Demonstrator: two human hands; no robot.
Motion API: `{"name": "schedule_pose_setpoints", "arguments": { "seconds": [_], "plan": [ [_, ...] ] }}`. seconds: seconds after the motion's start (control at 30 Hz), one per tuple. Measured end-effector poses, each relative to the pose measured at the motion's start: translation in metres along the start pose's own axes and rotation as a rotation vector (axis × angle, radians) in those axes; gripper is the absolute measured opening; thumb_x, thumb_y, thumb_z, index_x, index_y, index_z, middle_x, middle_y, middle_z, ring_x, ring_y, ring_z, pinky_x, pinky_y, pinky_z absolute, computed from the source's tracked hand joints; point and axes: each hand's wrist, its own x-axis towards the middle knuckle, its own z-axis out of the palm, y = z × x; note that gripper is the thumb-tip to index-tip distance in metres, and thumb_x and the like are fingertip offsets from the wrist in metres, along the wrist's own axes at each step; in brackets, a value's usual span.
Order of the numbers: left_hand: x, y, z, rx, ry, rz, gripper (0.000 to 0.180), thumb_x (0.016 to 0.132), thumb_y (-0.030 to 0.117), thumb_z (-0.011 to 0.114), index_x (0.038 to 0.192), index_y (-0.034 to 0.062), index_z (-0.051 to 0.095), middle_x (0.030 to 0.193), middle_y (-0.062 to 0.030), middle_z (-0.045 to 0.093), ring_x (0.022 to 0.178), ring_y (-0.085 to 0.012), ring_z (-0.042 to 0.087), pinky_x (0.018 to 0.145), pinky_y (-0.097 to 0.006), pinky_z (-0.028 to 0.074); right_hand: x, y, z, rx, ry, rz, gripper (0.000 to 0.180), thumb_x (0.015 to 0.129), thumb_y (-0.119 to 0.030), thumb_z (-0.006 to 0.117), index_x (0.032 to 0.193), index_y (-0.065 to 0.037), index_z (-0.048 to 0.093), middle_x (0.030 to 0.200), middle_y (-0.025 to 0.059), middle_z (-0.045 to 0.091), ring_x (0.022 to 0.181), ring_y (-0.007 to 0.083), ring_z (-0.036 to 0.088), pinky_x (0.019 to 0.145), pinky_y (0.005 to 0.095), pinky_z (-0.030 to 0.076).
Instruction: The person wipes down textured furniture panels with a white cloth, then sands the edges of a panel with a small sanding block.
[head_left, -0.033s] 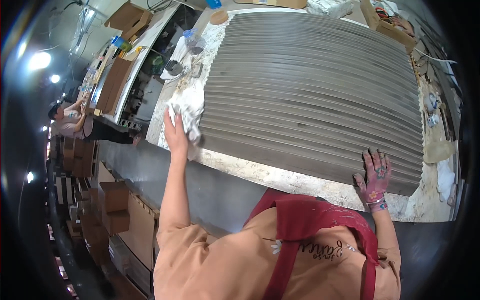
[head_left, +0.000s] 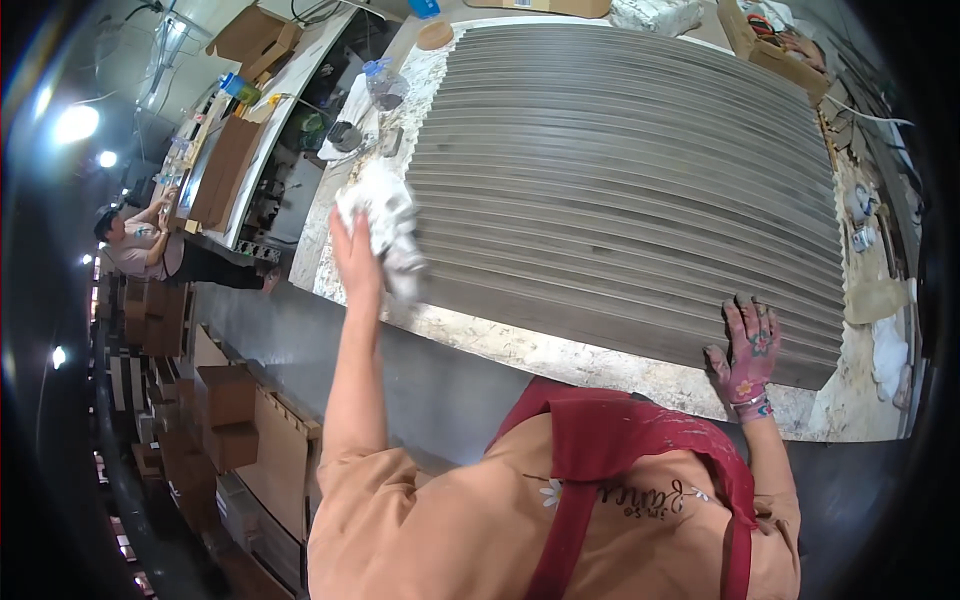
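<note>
A large ridged panel [head_left: 620,180], grey-brown with long parallel grooves, lies flat on the pale, stained worktable [head_left: 560,352]. My bare left hand [head_left: 356,245] grips a crumpled white cloth [head_left: 388,215] at the panel's left edge. Part of the cloth overlaps the ends of the grooves, and its lower end is blurred. On the panel's near right part rests my right hand [head_left: 748,350], in a pink flowered glove with darkened fingertips. Its fingers are spread, and nothing is in it.
Beyond the cloth stand a clear plastic bottle [head_left: 384,84] and a dark round object [head_left: 345,136]. An open cardboard box [head_left: 775,50] holds tools at the far right. Another person [head_left: 150,245] stands at a bench on the left. Stacked cartons [head_left: 222,410] fill the lower left floor.
My left hand and the white cloth have shifted slightly right, over the panel's edge. My right hand stays in place.
</note>
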Motion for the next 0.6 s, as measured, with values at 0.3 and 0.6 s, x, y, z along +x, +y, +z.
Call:
{"name": "schedule_pose_setpoints", "arguments": {
  "seconds": [0.3,0.6],
  "plan": [
    [0.003,-0.03,0.13,0.634,-0.17,0.392,0.061,0.091,0.03,0.06,0.141,0.002,0.039,0.147,-0.0269,0.032,0.134,-0.0465,0.031,0.111,-0.051,0.025,-0.01,0.043,-0.005,0.191,-0.042,0.232,0.062,0.089,-0.043,0.057,0.141,-0.011,0.046,0.146,0.0174,0.041,0.136,0.0398,0.034,0.113,0.0501,0.025],
    [0.054,-0.099,0.065,1.125,-0.386,0.562,0.047,0.093,0.031,0.056,0.136,0.0128,0.051,0.14,-0.0194,0.048,0.125,-0.0374,0.046,0.102,-0.042,0.041,0.004,0.143,0.021,-0.084,-0.108,0.385,0.056,0.097,-0.037,0.048,0.147,-0.015,0.038,0.15,0.0189,0.036,0.139,0.038,0.032,0.114,0.0472,0.022]
  ]
}}
